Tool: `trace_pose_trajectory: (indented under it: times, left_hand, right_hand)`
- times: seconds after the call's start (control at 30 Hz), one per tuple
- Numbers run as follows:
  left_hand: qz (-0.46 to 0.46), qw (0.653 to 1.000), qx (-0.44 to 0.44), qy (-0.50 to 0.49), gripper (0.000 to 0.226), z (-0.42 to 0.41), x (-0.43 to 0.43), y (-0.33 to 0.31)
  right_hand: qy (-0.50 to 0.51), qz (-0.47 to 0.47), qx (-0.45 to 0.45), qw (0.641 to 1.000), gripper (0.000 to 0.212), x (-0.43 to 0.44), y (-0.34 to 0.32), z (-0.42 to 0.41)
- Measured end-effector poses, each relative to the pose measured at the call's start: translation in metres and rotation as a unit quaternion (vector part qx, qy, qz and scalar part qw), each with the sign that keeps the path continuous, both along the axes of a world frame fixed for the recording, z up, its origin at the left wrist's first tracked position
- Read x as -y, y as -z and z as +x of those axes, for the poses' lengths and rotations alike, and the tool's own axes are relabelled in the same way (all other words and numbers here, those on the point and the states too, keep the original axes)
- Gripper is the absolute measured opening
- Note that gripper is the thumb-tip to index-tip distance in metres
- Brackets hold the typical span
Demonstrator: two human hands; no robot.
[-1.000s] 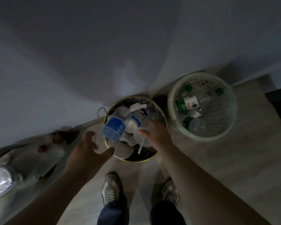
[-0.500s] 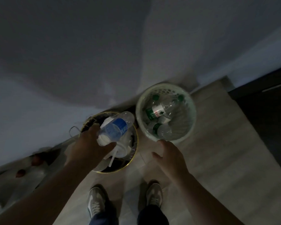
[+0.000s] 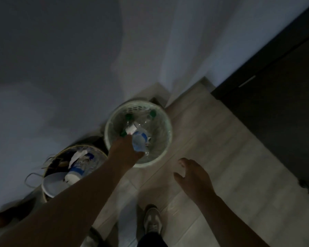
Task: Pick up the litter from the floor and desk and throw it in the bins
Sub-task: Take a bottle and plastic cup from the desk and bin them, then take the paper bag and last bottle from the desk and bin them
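My left hand [image 3: 124, 152] reaches over the pale green bin [image 3: 165, 125] and holds a clear plastic bottle with a blue label [image 3: 139, 142] above its opening. Inside that bin lie several clear bottles with green caps. To its left stands a dark wire bin [image 3: 52, 160] with white cups, a blue-and-white cup and a white plate in it. Lower right of the green bin, my right hand [image 3: 193, 175] hovers over the floor, fingers loosely spread and holding nothing.
Both bins stand on a light wood floor [image 3: 221, 157] against a white wall. A dark cabinet [image 3: 275, 104] fills the right side. My shoes [image 3: 152, 221] are at the bottom, just behind the bins.
My left hand has carried the blue-label bottle from over the wire bin to over the green bin. My right hand has drawn back from the wire bin to the right, empty.
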State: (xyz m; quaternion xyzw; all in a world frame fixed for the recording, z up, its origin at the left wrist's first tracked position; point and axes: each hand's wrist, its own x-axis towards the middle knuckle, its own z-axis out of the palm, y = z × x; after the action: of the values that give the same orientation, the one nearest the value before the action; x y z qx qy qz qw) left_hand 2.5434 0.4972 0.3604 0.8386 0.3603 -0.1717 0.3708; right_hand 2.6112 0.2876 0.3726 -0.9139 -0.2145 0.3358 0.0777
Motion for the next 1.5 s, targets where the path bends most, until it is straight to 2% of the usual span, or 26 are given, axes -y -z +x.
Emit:
trace_pose_trajectory:
  times: [0.1,0.33,0.5,0.7,0.87,1.07,1.33,1.5]
  left_hand:
    - [-0.034,0.999,0.022,0.034,0.056,0.017,0.015,0.006]
    - [0.049,0.991,-0.024,0.12,0.058,0.014,0.023,-0.004]
    - [0.061,0.986,-0.065,0.143,0.043,0.005,0.022,-0.023]
    - [0.097,0.974,-0.057,0.195,0.051,-0.008,0.016,-0.071]
    - [0.116,0.969,-0.043,0.213,0.044,-0.018,0.013,-0.137]
    - [0.181,0.95,-0.046,0.251,0.05,-0.031,0.014,-0.233]
    - [0.214,0.954,-0.032,0.207,0.045,-0.062,0.015,-0.381]
    - [0.253,0.956,0.019,0.15,0.049,-0.097,-0.008,-0.485]
  right_hand:
    - [0.024,0.004,-0.005,1.0,0.051,0.015,0.0,0.007]
    - [0.05,0.008,-0.023,0.998,0.052,0.026,-0.012,0.011]
    - [0.051,0.011,-0.023,0.998,0.053,0.026,-0.027,0.01]
    - [0.033,0.004,-0.018,0.999,0.053,0.023,-0.067,0.009]
    - [0.021,0.011,-0.01,1.0,0.055,0.023,-0.125,0.009]
    - [-0.023,0.014,0.033,0.999,0.053,0.022,-0.209,0.01]
    - [-0.171,0.013,0.098,0.98,0.053,0.004,-0.346,0.017]
    - [-0.242,0.091,0.154,0.954,0.043,-0.035,-0.464,0.02]
